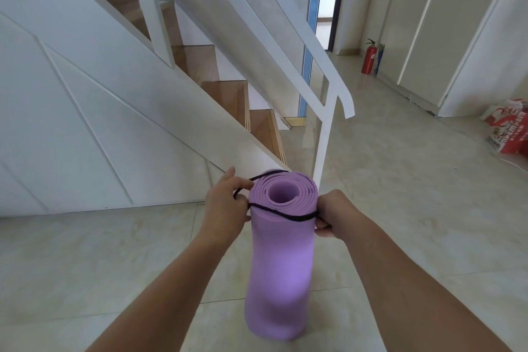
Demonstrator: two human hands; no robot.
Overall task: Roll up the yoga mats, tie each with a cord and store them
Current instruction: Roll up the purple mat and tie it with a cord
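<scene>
— One purple mat (281, 260) in view, rolled and standing on end on the tiled floor (400, 208), lower centre of the frame. So where is the risk?

— At the top of the roll. The black cord (285, 215) runs around it just under the upper rim, and a second strand crosses over the far edge of the rim. It sits so near the end that, as I judge it, a pull upward could slide the loop off the top.

— And the hands?

— The left hand (225, 208), left of the roll, has its fingers curled together around a loop of cord, touching the mat's side. The right hand (331, 216), on the right side, is pinched closed on the cord where it meets the mat. Both are clamped on cord, not on the roll itself.

— So nothing steadies the mat?

— Only the cord and the side touch of the hands. An uneven tug could tip the roll over, likely toward the white stair panel (100, 123) at the left, or let the outer layers spring loose.

— Any knot?

— I cannot tell; none shows. Until one is tied, slack in either grip may let the wrap loosen.

— Other mats?

— None visible here.
</scene>
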